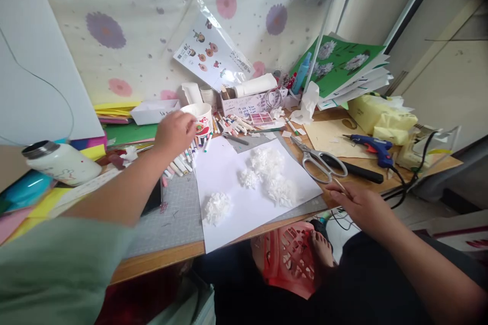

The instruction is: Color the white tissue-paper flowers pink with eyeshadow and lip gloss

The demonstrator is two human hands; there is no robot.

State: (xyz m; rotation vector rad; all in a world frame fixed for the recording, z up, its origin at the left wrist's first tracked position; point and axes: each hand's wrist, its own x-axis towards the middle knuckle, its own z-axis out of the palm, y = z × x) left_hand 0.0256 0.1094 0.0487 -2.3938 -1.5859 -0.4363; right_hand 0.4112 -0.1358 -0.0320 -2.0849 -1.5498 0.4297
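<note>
My left hand [174,133] reaches out over a spread of colour markers [190,152], its fingers curled at the rim of a white paper cup [201,114]. What the fingers grip, if anything, is hidden. My right hand [358,202] rests at the table's front edge, pinching a thin wooden stick [338,183]. Between the hands lies a white sheet [244,193] with several white tissue-paper flowers [267,162] on it.
Scissors [318,160] and a blue glue gun [371,146] with its cable lie right of the sheet. A white bottle [61,161] lies at the left. A grey cutting mat [179,208] is under the sheet. A red basket [290,259] sits under the table.
</note>
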